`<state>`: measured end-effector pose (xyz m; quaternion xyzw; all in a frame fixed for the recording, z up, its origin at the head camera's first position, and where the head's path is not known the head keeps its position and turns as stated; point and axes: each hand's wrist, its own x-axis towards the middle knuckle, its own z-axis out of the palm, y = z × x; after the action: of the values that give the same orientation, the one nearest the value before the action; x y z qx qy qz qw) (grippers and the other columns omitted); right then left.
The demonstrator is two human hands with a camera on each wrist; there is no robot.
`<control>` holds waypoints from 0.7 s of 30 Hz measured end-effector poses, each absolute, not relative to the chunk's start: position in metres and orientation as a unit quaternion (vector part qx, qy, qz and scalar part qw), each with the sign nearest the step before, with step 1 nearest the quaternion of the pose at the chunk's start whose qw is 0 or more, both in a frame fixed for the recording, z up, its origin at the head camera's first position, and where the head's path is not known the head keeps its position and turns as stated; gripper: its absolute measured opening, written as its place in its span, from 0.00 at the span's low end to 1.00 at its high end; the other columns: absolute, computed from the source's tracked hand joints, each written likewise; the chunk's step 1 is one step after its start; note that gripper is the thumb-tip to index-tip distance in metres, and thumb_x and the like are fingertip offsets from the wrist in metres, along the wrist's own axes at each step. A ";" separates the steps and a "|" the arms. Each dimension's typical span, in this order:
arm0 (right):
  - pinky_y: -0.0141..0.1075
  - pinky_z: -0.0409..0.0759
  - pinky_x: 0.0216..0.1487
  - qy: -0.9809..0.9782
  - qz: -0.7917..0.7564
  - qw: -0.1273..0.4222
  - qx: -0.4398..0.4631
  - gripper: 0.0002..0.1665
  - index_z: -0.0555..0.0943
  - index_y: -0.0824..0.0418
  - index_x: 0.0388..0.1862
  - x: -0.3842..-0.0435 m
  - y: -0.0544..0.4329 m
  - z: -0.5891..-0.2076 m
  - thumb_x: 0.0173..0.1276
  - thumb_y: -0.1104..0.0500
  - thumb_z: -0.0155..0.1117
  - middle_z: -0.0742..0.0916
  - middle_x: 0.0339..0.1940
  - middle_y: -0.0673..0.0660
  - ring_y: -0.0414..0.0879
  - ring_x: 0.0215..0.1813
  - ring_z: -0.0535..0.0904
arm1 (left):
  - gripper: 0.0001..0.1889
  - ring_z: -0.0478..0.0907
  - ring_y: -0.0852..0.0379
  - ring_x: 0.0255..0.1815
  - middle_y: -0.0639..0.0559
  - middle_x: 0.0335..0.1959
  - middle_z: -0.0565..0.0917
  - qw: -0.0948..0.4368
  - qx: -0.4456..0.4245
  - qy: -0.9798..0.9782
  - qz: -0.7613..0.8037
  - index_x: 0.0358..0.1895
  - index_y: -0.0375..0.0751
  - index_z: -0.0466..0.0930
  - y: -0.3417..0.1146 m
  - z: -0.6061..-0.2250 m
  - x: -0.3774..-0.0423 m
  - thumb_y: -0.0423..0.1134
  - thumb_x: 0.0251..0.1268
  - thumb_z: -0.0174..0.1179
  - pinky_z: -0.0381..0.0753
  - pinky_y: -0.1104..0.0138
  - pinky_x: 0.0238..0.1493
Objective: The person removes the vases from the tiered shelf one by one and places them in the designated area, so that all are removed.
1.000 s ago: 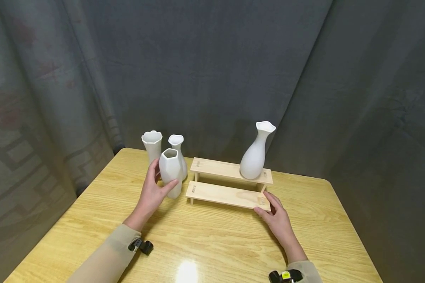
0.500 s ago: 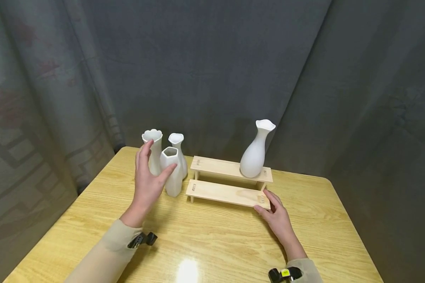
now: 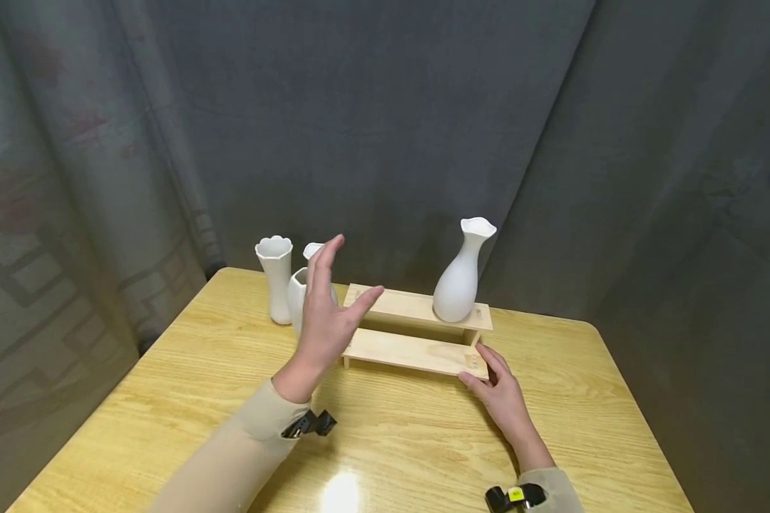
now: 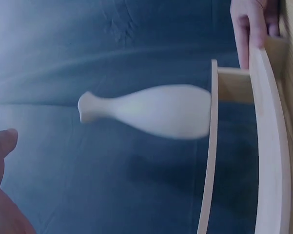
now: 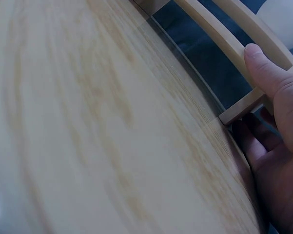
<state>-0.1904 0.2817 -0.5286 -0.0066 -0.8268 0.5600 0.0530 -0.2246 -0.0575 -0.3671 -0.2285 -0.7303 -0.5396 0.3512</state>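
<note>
My left hand hovers with fingers spread and holds nothing, in front of the faceted white vase and the narrow-necked white vase, hiding much of both. Beside them stands a white vase with a scalloped rim. With my right hand I grip the right end of the lower step of a two-step wooden stand; the thumb lies on its front edge. On the upper step, near its right end, a tall white vase stands upright; the left wrist view shows that vase sideways.
The wood-grain table carries everything, with its back edge close to a grey curtain. Both wrists wear black cameras on straps. Light glares off the table near the front.
My left hand has let go of the faceted vase, drawn back to its left, then swung right across the front of the vases. My right hand stays at the stand.
</note>
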 end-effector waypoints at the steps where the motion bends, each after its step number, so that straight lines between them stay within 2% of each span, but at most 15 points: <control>1: 0.14 0.71 0.60 -0.826 0.561 0.054 -0.006 0.52 0.63 0.58 0.91 -0.190 0.281 -0.529 0.77 0.49 0.78 0.62 0.90 0.63 0.60 0.89 0.58 | 0.50 0.61 0.48 0.85 0.44 0.84 0.66 0.345 -0.231 -0.731 -0.541 0.86 0.40 0.61 -0.052 -0.367 -0.226 0.36 0.65 0.82 0.61 0.46 0.84; 7: 0.14 0.72 0.59 -0.824 0.563 0.057 -0.003 0.52 0.63 0.59 0.90 -0.188 0.281 -0.528 0.76 0.49 0.78 0.62 0.90 0.64 0.62 0.88 0.58 | 0.49 0.64 0.50 0.84 0.46 0.83 0.67 0.305 -0.234 -0.734 -0.560 0.86 0.43 0.63 -0.019 -0.366 -0.233 0.40 0.66 0.82 0.64 0.47 0.83; 13: 0.14 0.72 0.60 -0.823 0.566 0.049 -0.010 0.52 0.62 0.58 0.91 -0.186 0.280 -0.528 0.77 0.48 0.77 0.61 0.90 0.62 0.60 0.89 0.58 | 0.49 0.64 0.54 0.84 0.50 0.83 0.67 0.240 -0.223 -0.758 -0.565 0.88 0.49 0.60 0.010 -0.368 -0.240 0.46 0.69 0.80 0.66 0.48 0.82; 21: 0.14 0.71 0.61 -0.825 0.563 0.045 -0.012 0.52 0.63 0.56 0.91 -0.186 0.281 -0.526 0.77 0.45 0.77 0.61 0.90 0.60 0.58 0.89 0.58 | 0.48 0.65 0.48 0.83 0.46 0.83 0.67 0.187 -0.215 -0.771 -0.569 0.87 0.47 0.61 0.045 -0.373 -0.254 0.46 0.70 0.79 0.68 0.48 0.81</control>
<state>-0.1865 0.2805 -0.5265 -0.0118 -0.8252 0.5629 0.0454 -0.2543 0.0446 -0.3729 -0.2145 -0.7712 -0.5695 0.1867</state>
